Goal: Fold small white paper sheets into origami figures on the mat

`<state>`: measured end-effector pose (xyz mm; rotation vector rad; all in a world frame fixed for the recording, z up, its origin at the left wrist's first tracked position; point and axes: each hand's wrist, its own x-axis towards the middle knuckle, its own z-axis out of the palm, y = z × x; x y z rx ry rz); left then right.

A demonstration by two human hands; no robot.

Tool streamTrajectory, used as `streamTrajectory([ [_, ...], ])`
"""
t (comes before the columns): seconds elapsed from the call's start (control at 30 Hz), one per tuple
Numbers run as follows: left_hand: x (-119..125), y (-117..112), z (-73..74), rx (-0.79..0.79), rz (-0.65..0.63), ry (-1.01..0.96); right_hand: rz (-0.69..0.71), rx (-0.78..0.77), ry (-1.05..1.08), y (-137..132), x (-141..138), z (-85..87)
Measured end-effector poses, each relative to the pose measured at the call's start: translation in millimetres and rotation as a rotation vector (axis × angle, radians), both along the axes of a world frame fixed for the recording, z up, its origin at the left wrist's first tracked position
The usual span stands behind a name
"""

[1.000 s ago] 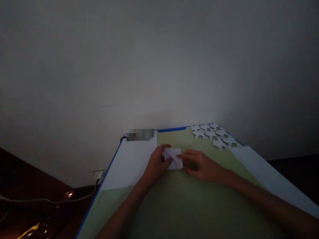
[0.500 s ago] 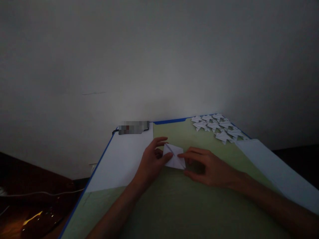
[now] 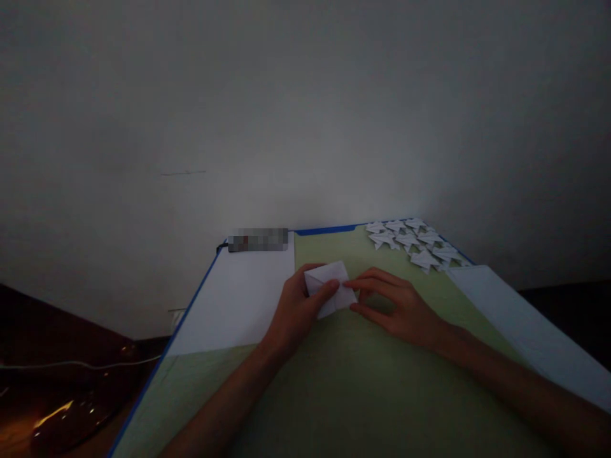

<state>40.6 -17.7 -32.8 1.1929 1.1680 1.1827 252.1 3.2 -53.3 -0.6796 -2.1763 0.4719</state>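
Note:
A small square of folded white paper (image 3: 330, 273) is held above the green tabletop, tilted, with creases and folded flaps on its face. My left hand (image 3: 303, 302) grips it from the left, thumb pressed flat across the front and fingers behind it. On the other side, my right hand (image 3: 396, 302) has its index fingertip and thumb at the paper's right edge and lower right corner, with its other fingers curled. Part of the paper's back is hidden by the left hand.
Several folded white paper shapes (image 3: 424, 259) lie in rows at the table's far right corner. White paper sheets (image 3: 487, 286) line the right side. A white sheet (image 3: 229, 299) lies at left, a blurred-out dark object (image 3: 258, 240) at its far end. The wall (image 3: 305, 127) stands behind.
The folded paper has turned and risen slightly, its upper edge now tilting up to the right. My left thumb has slid further across it, and the left fingers have gone behind it.

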Motion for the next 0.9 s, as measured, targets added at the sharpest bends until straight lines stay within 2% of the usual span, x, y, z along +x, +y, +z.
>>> streamTrajectory([
  [0.3,0.6,-0.8,-2.0,0.028,-0.117,-0.053,0.054,0.024,-0.041,-2.8,6.8,10.2],
  [0.53,2.0,-1.1,-2.8,0.003,-0.127,-0.032,0.081,0.015,-0.050,-5.2,6.7,14.7],
  [0.73,1.8,-1.0,-1.8,-0.013,-0.087,-0.014,0.097,-0.012,-0.041,-5.8,8.9,16.8],
  [0.9,1.2,-0.8,-2.0,-0.016,-0.123,-0.006,0.094,0.001,-0.042,-3.9,9.1,17.2],
])
